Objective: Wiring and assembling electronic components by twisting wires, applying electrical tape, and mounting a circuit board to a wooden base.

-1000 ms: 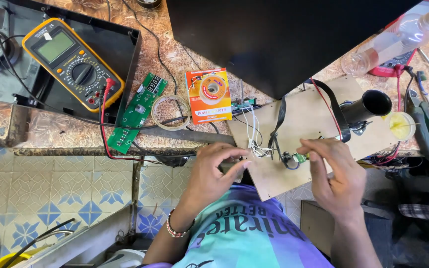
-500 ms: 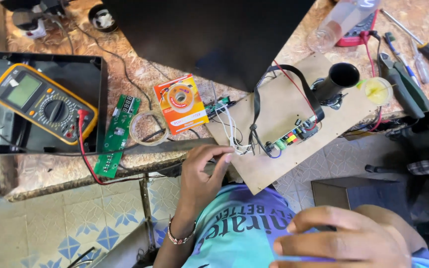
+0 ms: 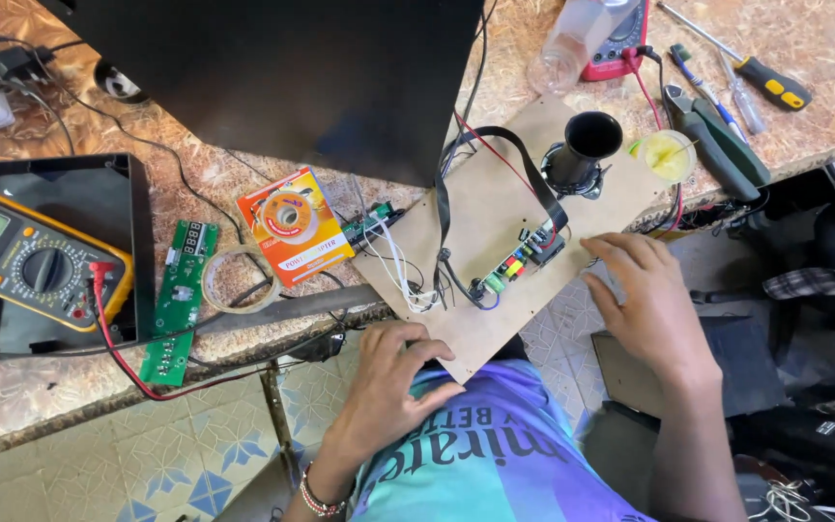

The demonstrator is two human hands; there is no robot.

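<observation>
A tan board [image 3: 480,227] hangs over the bench edge and carries a small circuit module [image 3: 522,258], a black strap, white and red wires, and a black cylinder [image 3: 584,150]. My left hand [image 3: 393,377] rests flat at the board's near corner, fingers spread, holding nothing. At the board's right edge my right hand [image 3: 642,304] lies open, fingertips near the circuit module.
A yellow multimeter [image 3: 26,259] sits in a black tray at left, with a green circuit strip [image 3: 178,300], a tape ring [image 3: 239,278] and an orange solder pack [image 3: 294,224] nearby. A large black panel [image 3: 282,77] stands behind. Screwdrivers [image 3: 746,68], pliers [image 3: 717,126] and a yellow cup [image 3: 667,155] lie at right.
My right hand left the circuit module, swung down close to the camera, then came back to the board's right edge. My left hand slid to the board's near corner. The view shifted left.
</observation>
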